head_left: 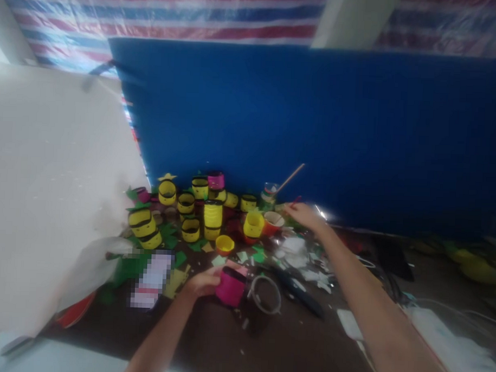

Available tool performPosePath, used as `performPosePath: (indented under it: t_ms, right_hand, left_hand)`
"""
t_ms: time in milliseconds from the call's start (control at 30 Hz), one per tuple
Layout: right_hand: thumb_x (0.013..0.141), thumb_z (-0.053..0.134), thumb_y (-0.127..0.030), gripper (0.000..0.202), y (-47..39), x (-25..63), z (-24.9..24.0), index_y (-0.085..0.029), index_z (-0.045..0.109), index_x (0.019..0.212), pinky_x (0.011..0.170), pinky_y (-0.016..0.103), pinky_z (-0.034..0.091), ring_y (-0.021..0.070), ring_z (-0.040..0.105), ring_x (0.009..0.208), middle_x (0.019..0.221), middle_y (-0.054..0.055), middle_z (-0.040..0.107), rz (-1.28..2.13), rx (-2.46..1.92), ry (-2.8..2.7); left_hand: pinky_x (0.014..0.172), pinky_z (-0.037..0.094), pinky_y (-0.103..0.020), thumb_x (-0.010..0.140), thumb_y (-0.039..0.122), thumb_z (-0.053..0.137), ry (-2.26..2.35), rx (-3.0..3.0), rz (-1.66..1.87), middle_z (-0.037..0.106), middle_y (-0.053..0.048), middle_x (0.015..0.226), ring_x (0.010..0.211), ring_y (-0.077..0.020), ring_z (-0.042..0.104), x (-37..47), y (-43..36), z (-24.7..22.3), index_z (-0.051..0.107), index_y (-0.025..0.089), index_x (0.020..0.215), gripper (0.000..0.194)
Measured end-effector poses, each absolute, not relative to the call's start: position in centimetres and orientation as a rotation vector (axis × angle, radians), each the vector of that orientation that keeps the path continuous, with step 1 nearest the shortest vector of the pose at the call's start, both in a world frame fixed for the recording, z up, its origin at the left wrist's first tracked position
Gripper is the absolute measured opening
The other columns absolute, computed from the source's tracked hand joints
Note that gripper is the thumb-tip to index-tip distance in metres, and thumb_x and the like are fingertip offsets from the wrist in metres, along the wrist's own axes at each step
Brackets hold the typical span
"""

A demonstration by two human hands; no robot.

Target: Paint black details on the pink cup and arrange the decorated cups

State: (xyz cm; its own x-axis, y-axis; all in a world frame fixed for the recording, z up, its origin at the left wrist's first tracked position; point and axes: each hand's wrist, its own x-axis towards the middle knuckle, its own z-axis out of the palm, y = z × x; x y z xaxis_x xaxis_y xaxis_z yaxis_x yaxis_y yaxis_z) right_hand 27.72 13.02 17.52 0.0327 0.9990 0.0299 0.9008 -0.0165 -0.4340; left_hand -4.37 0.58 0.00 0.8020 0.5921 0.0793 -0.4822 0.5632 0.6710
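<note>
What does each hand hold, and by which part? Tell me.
The left hand grips a pink cup around its side. The right hand pinches a thin reddish stick; the exact hold is blurred.

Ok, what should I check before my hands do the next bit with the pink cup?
1. Left hand has a grip on the pink cup: ok, fingers are wrapped on its side.
2. Pink cup is steady over the dark table: cannot tell, the picture is blurred.
3. Right hand is at the orange-rimmed bowl by the blue board: ok, it is right beside it.
4. Right hand holds a tool: cannot tell, only a small reddish bit shows at the fingers.
5. Room around the cup: not ok, a clear round ring and paper scraps lie close.
6. Yellow cups stand out of the way: ok, grouped farther back.
</note>
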Motion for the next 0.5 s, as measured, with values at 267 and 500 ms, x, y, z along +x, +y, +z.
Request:
performPosePath:
  t_ms: [267,500]
  right_hand:
    - [0.082,0.046,-0.040,0.033,12.80,27.51,17.53,-0.018,0.070,0.077,0.066,0.023,0.043,0.0177,0.062,0.073,0.078,0.006,0.071,0.400,-1.955,-1.976]
    - [0.081,0.047,-0.039,0.032,12.98,27.25,17.09,-0.017,0.070,0.075,0.065,0.024,0.042,0.0173,0.060,0.069,0.073,0.005,0.069,0.365,-1.921,-1.975]
  left_hand:
    - [0.077,0.044,-0.029,0.065,0.033,0.072,0.146,0.756,0.621,0.062,-0.017,0.113,0.098,-0.0264,0.061,-4.31,0.50,0.60,0.045,0.012,0.130,0.074]
    - [0.074,0.043,-0.027,0.064,0.032,0.072,0.155,0.755,0.620,0.063,-0.015,0.109,0.098,-0.0258,0.061,-4.30,0.50,0.41,0.044,0.013,0.132,0.075]
